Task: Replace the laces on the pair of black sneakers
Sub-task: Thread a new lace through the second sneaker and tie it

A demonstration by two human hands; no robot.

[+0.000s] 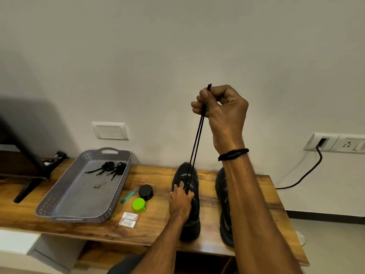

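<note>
Two black sneakers stand on the wooden table (158,175): the left sneaker (187,214) in the middle, the right sneaker (224,204) partly hidden behind my right forearm. My right hand (221,111) is raised high and pinches both ends of a black lace (196,143), which runs taut down to the left sneaker's eyelets. My left hand (180,200) rests on top of the left sneaker, fingers gripping it at the lacing. Two bundled black laces (112,168) lie in the grey tray (65,204).
Between tray and shoe lie a black round lid (146,191), a green cap (138,204), a teal stick (129,195) and two small white boxes (128,220). A monitor stand (29,184) is at far left. A black cable (308,171) hangs from the wall socket at right.
</note>
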